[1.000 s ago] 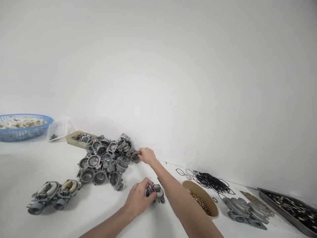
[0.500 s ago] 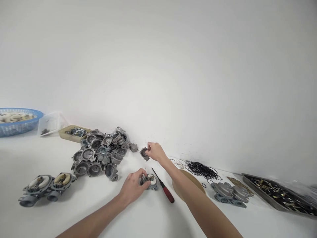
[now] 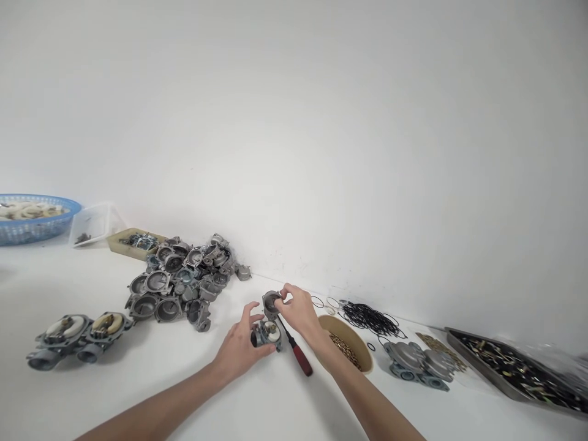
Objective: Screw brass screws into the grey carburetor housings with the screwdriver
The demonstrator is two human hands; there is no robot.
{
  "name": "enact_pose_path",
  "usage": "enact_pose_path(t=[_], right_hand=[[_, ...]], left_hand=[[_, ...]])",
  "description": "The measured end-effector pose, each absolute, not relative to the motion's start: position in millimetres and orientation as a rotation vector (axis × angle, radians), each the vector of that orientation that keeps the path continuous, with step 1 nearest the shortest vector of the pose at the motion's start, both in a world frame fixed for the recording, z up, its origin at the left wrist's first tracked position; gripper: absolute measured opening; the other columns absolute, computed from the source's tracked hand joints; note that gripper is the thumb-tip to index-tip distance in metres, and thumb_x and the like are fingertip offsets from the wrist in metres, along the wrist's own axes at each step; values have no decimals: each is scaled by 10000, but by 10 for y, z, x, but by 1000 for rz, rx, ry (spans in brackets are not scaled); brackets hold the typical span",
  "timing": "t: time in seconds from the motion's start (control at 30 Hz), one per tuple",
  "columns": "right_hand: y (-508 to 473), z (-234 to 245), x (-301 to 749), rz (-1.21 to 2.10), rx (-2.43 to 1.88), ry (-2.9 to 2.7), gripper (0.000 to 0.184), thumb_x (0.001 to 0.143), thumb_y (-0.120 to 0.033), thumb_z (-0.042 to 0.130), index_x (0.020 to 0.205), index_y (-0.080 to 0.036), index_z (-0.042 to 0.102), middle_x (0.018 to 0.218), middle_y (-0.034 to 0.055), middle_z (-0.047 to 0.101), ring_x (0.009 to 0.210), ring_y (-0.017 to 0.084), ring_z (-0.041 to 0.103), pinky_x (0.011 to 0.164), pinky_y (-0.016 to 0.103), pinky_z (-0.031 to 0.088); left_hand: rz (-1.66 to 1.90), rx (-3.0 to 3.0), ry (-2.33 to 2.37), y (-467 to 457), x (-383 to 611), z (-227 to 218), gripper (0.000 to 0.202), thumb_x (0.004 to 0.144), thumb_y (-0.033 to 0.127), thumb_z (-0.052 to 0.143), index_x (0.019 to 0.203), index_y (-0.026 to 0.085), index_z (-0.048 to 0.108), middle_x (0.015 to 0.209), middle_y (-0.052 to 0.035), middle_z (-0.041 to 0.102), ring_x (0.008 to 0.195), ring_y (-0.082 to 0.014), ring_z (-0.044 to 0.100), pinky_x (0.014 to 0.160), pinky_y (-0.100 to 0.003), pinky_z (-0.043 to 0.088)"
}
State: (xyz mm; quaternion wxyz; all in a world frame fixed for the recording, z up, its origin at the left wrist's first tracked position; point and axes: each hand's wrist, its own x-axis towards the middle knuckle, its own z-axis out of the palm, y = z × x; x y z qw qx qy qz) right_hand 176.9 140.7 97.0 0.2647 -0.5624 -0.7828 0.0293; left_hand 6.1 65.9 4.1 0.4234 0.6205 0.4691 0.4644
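Note:
My left hand is curled around a small carburetor body with a white float on top. Its thumb lies along the near side and its index finger is raised. Between thumb and fingers, my right hand pinches a grey metal float bowl, its hollow side facing me, just above and behind the carburetor body. A screwdriver with a red handle lies on the table just right of the body, its shaft pointing toward the bowl.
Left of my hands is a heap of float bowls, with a twin carburetor nearer me. A blue basket and yellow tray stand behind. To the right are a tan bowl, black rubber rings, another carburetor and a metal tray.
My right hand has brought the float bowl nearer, from behind to just above the carburetor body. The tan bowl's small brass-coloured parts now show. My left index finger has lifted. The view has shifted slightly.

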Motion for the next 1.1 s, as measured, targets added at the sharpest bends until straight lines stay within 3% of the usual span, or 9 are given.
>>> enact_pose_path(t=[0.1,0.23,0.43,0.7,0.83,0.93,1.0,1.1], right_hand=[[1339,918,1770,170,-1393,-2050,42,866,-196,635,825,-194,641,1027,49,747,793,165,713,748,316,615],[1222,825,1790,297,-1250,-1973,59,831,-247,580,810,-204,615,1227,110,745,813,185,759,704,321,652],[1069,715,1894,456,-1111,-1948,97,851,-302,613,844,-207,627,1261,127,752,900,204,794,814,337,693],[1065,567,2054,450,-1018,-1987,113,901,-303,581,869,-206,631,1266,143,760,869,190,791,800,321,679],[1090,492,2151,353,-991,-2033,127,939,-274,576,882,-212,670,1265,141,772,1060,245,782,899,364,654],[1113,419,2229,255,-972,-2078,138,954,-244,582,911,-220,711,1267,127,778,1205,276,741,1019,415,608],[1123,358,2266,201,-964,-2110,162,970,-218,570,956,-227,731,1272,116,780,1191,269,747,1021,419,604],[1128,266,2287,132,-943,-2159,197,988,-190,551,1009,-233,741,1267,109,783,1138,256,768,984,405,625]], left_hand=[[1176,1523,1138,696,57,12,1045,796,205,862,1623,275,228,1544,-201,622,1430,-358,599,1182,-523,455],[1234,1464,1018,742,55,-37,1102,785,155,863,1652,292,196,1501,-189,658,1395,-344,630,1120,-480,512],[1213,1541,955,756,19,-46,1010,822,188,809,1669,301,270,1404,-97,743,1171,-277,722,1030,-421,542],[1157,1563,957,742,-19,6,912,823,245,811,1635,307,402,1342,-73,774,1109,-277,706,988,-412,532],[1211,1505,864,762,-26,10,829,783,205,843,1541,272,513,1354,-89,757,1216,-294,691,988,-384,544],[1214,1490,859,781,-26,-13,820,781,200,843,1534,250,522,1364,-112,740,1069,-271,734,896,-371,574],[1224,1464,866,789,-25,-43,831,780,198,847,1543,240,520,1405,-135,707,1032,-269,738,867,-379,581],[1265,1416,861,787,-27,-91,801,777,183,851,1518,253,555,1557,-149,588,1173,-310,715,939,-412,589]])
